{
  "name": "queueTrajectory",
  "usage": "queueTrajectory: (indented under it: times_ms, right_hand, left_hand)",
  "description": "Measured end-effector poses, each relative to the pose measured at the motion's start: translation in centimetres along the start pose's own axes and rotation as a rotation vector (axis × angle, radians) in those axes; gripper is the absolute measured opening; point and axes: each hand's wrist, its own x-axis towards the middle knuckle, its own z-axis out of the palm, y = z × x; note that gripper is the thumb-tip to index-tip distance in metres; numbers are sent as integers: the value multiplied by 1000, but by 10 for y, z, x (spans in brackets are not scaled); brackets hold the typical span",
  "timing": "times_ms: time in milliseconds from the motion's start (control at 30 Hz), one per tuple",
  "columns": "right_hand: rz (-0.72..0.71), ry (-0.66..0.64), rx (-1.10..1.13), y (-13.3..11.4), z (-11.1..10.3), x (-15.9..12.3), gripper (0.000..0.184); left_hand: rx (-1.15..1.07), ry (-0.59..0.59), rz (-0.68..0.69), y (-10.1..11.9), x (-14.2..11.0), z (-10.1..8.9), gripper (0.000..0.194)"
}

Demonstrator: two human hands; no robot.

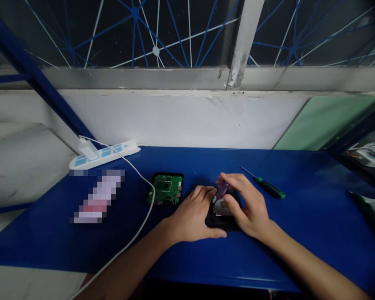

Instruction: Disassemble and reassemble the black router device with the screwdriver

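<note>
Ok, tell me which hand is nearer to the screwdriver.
Right. The right hand is over the black case, just left of the screwdriver; the left hand is farther off, at the case's left side.

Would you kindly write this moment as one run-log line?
left hand: against black case | right hand: holding purple item over case | green circuit board: left of hands | screwdriver: on blue table
</note>
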Motion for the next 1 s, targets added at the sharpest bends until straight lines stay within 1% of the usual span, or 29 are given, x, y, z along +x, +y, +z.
queueTrajectory:
  times_ms: [67, 167, 300, 433, 467, 567, 667, 767, 867, 933, 1000]
  right_hand:
    - [23, -26, 17, -2, 0, 0, 59]
    - [13, -12, 9, -2, 2, 0, 63]
    - [-22, 34, -44, 1, 3, -1, 55]
    - [8, 47, -57, 2, 2, -1, 48]
    - [21, 31, -42, 2, 1, -1, 49]
    - [30, -22, 3, -1, 0, 0, 60]
    - [-8, -16, 2, -2, 1, 0, 66]
    - [-23, 24, -10, 0, 3, 1, 60]
    - [-22, 60, -21, 1, 3, 2, 54]
    - [-10, 50, -31, 1, 2, 1, 54]
    - [13, 13, -27, -1, 0, 1, 55]
  left_hand:
    - [-8, 18, 11, -1, 0, 1, 105]
    - [-7, 17, 7, -1, 0, 1, 105]
    - [-14, 1, 2, 0, 0, 1, 107]
    - [-6, 11, 3, -2, -1, 2, 105]
    - [-9, 21, 12, -3, -1, 3, 105]
    - [-18, 42, 26, -4, -1, 3, 102]
    - [-21, 43, 23, -4, -2, 4, 103]
    - [-16, 21, 15, -2, -1, 3, 108]
    - [2, -8, -11, 0, -1, 1, 107]
    - [-1, -10, -13, 1, 0, 0, 103]
    - [-20, 4, 1, 1, 0, -1, 102]
